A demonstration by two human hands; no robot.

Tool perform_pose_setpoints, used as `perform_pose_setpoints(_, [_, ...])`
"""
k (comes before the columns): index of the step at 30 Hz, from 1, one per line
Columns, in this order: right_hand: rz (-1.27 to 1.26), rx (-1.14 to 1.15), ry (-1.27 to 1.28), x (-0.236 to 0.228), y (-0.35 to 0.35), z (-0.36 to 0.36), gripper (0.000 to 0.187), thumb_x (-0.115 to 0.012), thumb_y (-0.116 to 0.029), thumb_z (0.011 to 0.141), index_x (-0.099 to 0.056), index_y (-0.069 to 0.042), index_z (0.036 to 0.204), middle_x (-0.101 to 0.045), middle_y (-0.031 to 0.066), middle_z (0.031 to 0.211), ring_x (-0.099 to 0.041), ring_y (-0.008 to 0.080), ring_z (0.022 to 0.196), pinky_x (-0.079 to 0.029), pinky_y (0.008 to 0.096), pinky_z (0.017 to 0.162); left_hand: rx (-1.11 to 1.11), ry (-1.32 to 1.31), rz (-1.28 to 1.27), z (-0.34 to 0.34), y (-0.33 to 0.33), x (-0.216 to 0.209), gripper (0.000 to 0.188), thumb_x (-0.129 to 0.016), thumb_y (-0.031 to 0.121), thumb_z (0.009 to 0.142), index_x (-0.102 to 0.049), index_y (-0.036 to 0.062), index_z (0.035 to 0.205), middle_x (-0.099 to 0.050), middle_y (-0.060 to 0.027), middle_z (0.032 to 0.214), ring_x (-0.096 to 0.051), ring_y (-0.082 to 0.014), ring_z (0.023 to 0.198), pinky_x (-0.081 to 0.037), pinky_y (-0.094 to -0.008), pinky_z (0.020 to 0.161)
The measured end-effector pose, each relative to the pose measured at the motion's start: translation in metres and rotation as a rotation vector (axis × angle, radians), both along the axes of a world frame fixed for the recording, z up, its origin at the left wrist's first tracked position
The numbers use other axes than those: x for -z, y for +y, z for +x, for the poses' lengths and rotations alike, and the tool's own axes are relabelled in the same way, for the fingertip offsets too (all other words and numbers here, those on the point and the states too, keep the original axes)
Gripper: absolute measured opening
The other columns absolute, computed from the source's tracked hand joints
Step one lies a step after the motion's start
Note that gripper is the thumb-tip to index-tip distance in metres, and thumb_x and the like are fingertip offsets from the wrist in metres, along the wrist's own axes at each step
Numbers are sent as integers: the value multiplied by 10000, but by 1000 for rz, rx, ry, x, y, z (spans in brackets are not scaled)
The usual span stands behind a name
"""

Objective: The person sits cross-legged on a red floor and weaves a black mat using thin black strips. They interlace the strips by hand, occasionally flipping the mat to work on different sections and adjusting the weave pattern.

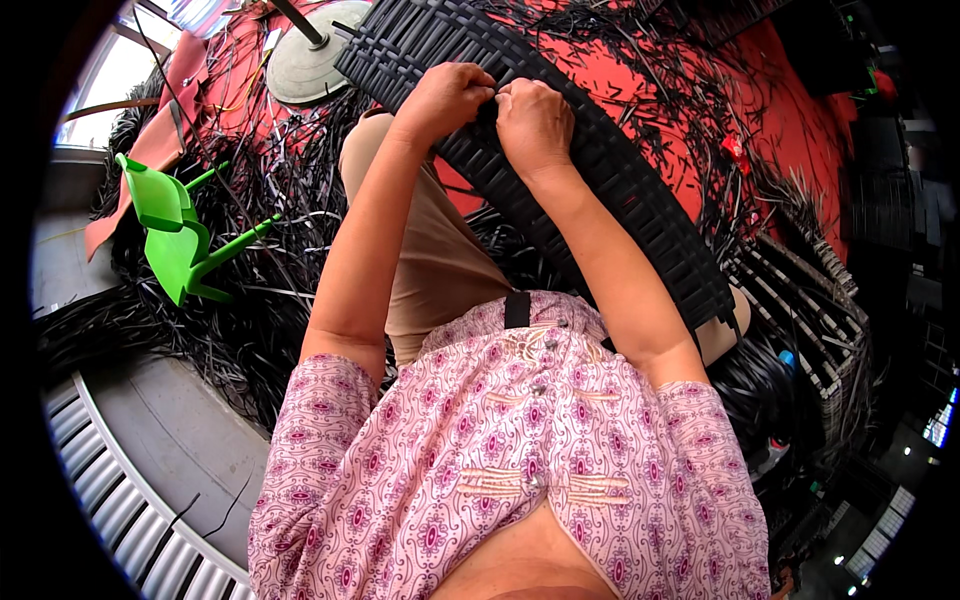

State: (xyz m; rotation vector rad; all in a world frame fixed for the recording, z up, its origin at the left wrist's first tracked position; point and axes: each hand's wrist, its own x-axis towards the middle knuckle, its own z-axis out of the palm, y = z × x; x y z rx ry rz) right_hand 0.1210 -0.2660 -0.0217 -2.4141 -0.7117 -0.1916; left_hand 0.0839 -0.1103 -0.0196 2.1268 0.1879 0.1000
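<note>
A long, curved panel [625, 190] of black flat strips, woven like rattan, lies slantwise across my lap and over the knees. My left hand [450, 100] is closed over the panel's upper part, thumb and fingers pinched together. Close beside it, my right hand [537, 122] is closed too, knuckles up, resting on the weave. The fingertips of both hands nearly meet. What they pinch is hidden between the fingers. Past my left hand, the panel's far end shows loose strip ends at its edge.
Heaps of loose black strips [260, 250] surround me on a red floor covering [670, 100]. At left lies a small green plastic chair [175, 240]. A round grey base with a pole [310, 65] stands beyond the panel. A stack of slatted woven pieces [810, 310] sits at right, a ribbed metal piece [130, 510] at lower left.
</note>
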Motion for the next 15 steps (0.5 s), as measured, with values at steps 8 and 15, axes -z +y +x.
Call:
perform_pose_setpoints(8, [122, -102, -378, -32, -12, -17, 173, -775, -187, 839, -701, -66, 938, -683, 97, 1011, -651, 316, 979, -538, 409, 837, -62, -87, 77, -9, 36, -12, 186, -662, 181, 945, -680, -2, 964, -651, -36, 768, -610, -111, 666, -508, -286, 630])
perform_pose_setpoints(15, [433, -287, 14, -34, 13, 13, 205, -731, -190, 895, -743, -54, 1048, -736, 144, 955, -710, 325, 864, -564, 397, 783, 15, -185, -11, -11, 44, -53, 180, -649, 178, 972, -681, 2, 997, -637, 0, 825, -588, -75, 735, -513, -240, 679])
